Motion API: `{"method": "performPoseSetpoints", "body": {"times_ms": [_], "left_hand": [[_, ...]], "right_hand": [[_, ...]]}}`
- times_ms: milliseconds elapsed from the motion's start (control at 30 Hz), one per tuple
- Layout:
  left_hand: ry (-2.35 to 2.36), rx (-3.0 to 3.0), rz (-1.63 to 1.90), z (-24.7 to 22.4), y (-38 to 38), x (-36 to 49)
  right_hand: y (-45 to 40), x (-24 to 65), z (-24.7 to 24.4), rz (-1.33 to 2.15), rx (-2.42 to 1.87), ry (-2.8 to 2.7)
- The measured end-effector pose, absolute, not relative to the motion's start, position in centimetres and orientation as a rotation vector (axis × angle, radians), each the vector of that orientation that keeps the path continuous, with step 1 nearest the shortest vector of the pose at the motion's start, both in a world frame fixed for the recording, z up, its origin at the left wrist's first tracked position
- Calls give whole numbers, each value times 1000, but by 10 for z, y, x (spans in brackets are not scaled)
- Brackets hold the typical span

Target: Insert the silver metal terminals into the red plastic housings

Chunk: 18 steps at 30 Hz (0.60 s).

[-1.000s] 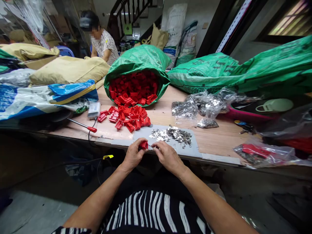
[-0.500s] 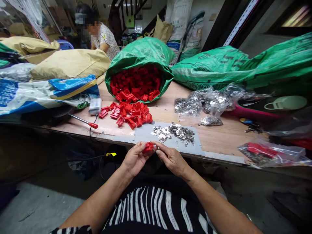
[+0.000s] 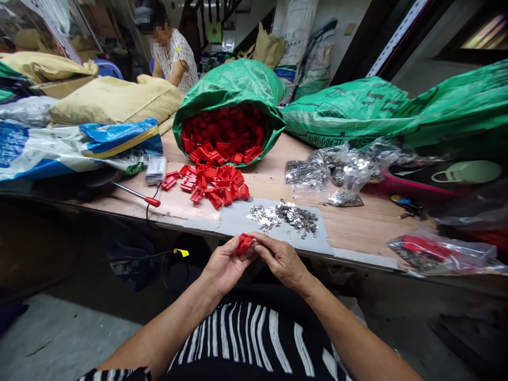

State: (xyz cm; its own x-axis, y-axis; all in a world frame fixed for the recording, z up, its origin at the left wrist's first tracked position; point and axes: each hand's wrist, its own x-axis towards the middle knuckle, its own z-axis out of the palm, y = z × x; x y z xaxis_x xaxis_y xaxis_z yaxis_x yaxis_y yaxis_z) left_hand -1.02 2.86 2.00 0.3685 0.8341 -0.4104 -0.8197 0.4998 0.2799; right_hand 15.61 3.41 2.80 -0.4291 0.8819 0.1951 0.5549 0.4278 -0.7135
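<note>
My left hand (image 3: 226, 269) is closed around a red plastic part (image 3: 245, 243), held just off the table's front edge. At the part's right end my right hand (image 3: 281, 260) pinches with thumb and forefinger; a small silvery metal piece (image 3: 254, 241) shows there, mostly hidden by the fingertips. Beyond my hands, small shiny metal pieces (image 3: 264, 217) and a darker heap of metal pieces (image 3: 299, 218) lie on a grey mat (image 3: 234, 221). Several loose red plastic parts (image 3: 216, 182) are piled to the left of the mat, before a green sack (image 3: 234, 79) full of them.
Clear bags of metal pieces (image 3: 307, 174) and a bag with red and metal parts (image 3: 432, 248) lie on the right. A lever with a red grip (image 3: 153, 201) juts out at left. Green sacks (image 3: 353, 106) line the back. Another person (image 3: 180, 58) sits beyond the table.
The red part has turned and tilted slightly in my left hand, showing more of its face. My right fingertips stay at its right end. The view has shifted a little.
</note>
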Motion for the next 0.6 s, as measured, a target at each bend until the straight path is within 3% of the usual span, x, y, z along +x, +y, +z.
{"method": "performPoseSetpoints", "body": {"times_ms": [600], "left_hand": [[539, -32, 1098, 11, 26, -7]], "right_hand": [[38, 149, 19, 513, -1219, -2126]]}}
